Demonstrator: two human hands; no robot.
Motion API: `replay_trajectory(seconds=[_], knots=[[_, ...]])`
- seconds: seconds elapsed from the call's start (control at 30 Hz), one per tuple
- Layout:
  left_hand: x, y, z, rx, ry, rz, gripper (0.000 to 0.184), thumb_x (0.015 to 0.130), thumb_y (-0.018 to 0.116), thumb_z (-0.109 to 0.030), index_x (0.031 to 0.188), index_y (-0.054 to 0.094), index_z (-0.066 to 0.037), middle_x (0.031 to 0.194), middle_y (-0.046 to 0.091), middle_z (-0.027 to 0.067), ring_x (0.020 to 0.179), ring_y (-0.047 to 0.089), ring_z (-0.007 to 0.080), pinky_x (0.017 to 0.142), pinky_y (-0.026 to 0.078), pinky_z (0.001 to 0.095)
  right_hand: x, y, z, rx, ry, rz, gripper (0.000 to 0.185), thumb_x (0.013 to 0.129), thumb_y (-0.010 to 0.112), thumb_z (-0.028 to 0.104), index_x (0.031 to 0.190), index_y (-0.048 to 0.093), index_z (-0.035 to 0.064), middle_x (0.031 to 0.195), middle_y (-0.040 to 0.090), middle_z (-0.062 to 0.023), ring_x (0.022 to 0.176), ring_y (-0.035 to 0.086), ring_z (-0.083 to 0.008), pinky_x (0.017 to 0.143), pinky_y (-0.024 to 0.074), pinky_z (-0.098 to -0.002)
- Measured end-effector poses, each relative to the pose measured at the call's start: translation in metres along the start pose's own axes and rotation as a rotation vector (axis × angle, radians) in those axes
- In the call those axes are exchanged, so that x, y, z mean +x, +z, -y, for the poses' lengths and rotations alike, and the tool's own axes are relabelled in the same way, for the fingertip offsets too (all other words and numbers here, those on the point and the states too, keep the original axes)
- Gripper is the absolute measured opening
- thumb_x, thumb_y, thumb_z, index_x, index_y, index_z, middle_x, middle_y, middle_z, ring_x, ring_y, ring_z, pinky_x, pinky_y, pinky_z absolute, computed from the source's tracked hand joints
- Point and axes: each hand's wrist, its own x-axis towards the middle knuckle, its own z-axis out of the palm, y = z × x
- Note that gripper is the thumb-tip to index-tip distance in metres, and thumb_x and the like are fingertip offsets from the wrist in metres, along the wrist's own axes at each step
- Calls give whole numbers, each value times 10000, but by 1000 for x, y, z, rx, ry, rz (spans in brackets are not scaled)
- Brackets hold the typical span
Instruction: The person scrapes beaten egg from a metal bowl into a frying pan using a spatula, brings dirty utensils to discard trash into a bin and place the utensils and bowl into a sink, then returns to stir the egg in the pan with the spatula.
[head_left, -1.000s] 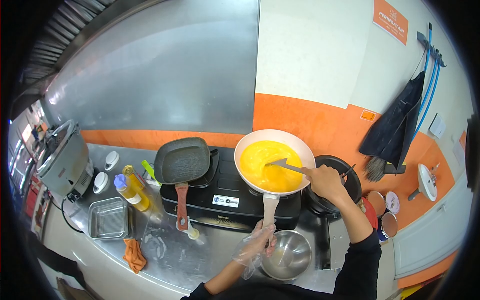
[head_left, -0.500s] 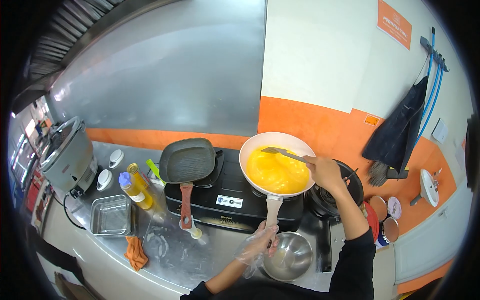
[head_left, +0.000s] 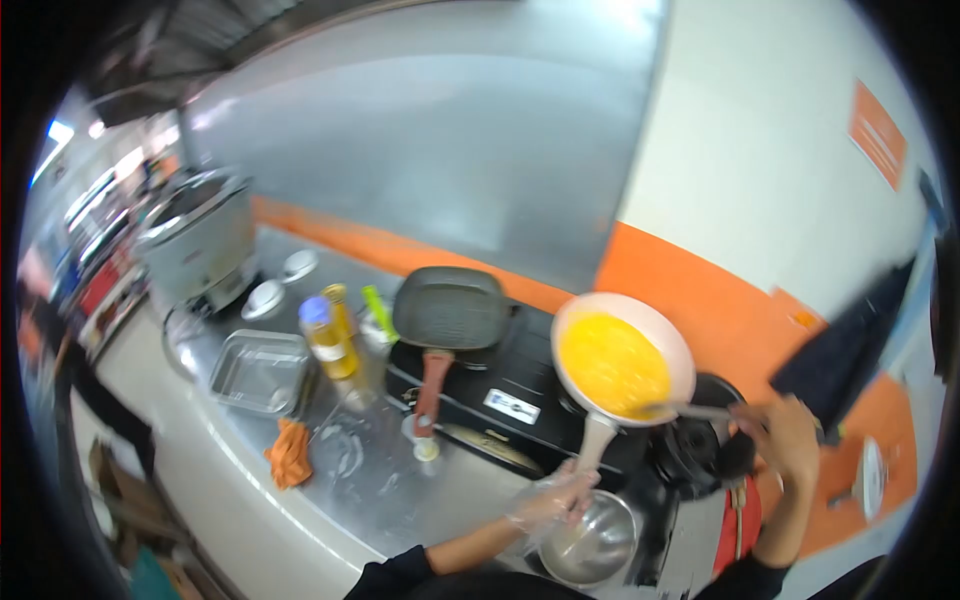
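Stirring yellow liquid (head_left: 612, 360) in the round pan (head_left: 668, 335), on the stove (head_left: 532, 368), looks to be the step in hand. Wrapped round its handle (head_left: 597, 438), at the pan's six-to-seven o'clock, is the gloved left hand (head_left: 562, 497). The right hand (head_left: 787, 437), fingers curled, grips a spatula (head_left: 700, 410) entering near four o'clock; its tip is blurred. A next sweep, I judge, calls for a steady handle. Toward six sits a metal bowl (head_left: 602, 540), contents unclear; toward nine, a bottle (head_left: 332, 352) of yellow liquid and a glass dish (head_left: 258, 375).
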Motion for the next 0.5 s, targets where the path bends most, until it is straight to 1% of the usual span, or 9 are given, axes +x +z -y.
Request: replay_trajectory(seconds=[0.03,0.1,0.17,0.2,0.23,0.3,0.37,0.43,0.5], knots=[[8,-6,16,-4,11,-19,438,919,554,-475,1122,368,-135,674,468,-2,474,433,88,406,358,222,-1,3,-8,-26,-27,29,200,752,689,151,945,739,147,842,696,-97,726,649,-311,680,491,-394],[12,-10,20,11,26,54,547,925,530,-501,1189,314,-74,666,461,-2,486,434,76,418,373,205,3,-1,-1,-36,9,105,195,735,703,155,925,743,145,848,702,-91,745,657,-308,710,492,-392],[17,-9,32,-62,81,39,615,930,522,-502,1217,274,-18,638,467,2,455,420,60,409,376,205,9,11,-8,36,-57,124,195,738,686,110,924,741,126,792,699,-87,739,657,-309,658,498,-388],[15,-9,29,-60,93,47,628,928,529,-493,1223,266,-6,629,468,3,444,417,59,402,374,204,16,11,-7,44,-49,230,145,803,632,133,887,717,50,777,686,-143,726,654,-333,634,497,-404],[14,-10,27,-52,103,61,640,926,535,-485,1230,259,6,619,469,4,432,414,58,395,372,203,20,23,-11,49,-112,231,145,803,632,133,887,717,50,777,686,-143,726,654,-333,634,497,-404],[15,-10,29,-112,144,77,618,918,555,-455,1218,261,-2,608,474,6,409,423,64,370,369,211,29,43,-18,169,-59,147,219,734,695,69,945,739,107,729,649,-171,723,648,-318,736,487,-397],[21,-12,34,-142,125,68,668,911,566,-427,1279,215,6,610,477,9,404,444,76,348,371,225,45,41,-6,148,-121,201,223,768,665,105,982,725,116,761,650,-184,750,648,-331,736,490,-405],[25,-7,40,-164,111,11,404,912,538,-430,1094,348,-123,630,467,27,379,433,90,330,364,236,51,31,13,98,-164,305,243,836,604,177,1057,695,134,826,651,-211,803,649,-356,736,496,-419],[30,-8,45,-193,112,-28,403,898,540,-435,1094,337,-148,612,457,16,377,430,89,327,361,245,54,27,31,47,-198,409,277,904,543,249,1132,666,152,891,653,-238,857,649,-382,736,502,-433]])
